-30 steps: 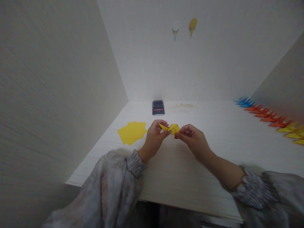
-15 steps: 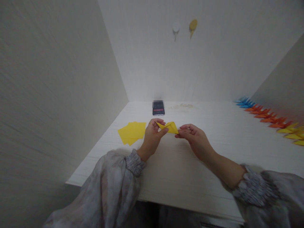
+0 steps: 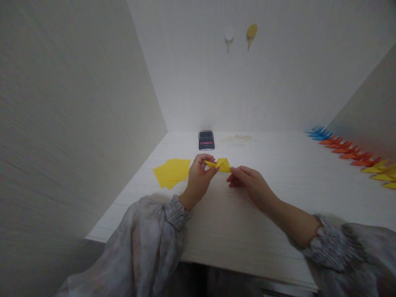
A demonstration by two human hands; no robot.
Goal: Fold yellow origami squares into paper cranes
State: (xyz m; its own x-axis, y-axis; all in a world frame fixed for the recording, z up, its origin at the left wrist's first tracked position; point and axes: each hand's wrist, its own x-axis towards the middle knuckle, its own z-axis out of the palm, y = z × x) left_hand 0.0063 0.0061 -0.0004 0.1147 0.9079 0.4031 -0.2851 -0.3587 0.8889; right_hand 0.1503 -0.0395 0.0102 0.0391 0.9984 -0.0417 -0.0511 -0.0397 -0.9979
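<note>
A folded piece of yellow origami paper (image 3: pixel 223 166) is held up over the white table between my two hands. My left hand (image 3: pixel 200 175) pinches its left part, thumb in front and fingers behind. At the paper's right corner, my right hand (image 3: pixel 247 179) closes thumb and forefinger on the tip, its other fingers curled below. Just left of my left hand lie several flat yellow paper sheets (image 3: pixel 172 172), overlapping each other.
A phone (image 3: pixel 206 141) stands at the back of the table (image 3: pixel 247 247). Along the right side runs a row of folded paper figures: blue ones (image 3: pixel 319 133), orange ones (image 3: pixel 349 150) and yellow ones (image 3: pixel 382 171). Two hooks, one white (image 3: pixel 229 38) and one yellow (image 3: pixel 251 31), are on the back wall.
My right hand has shifted slightly, its fingers now curling lower under the paper's right corner. The folded paper has tilted a little. My left hand keeps its place.
</note>
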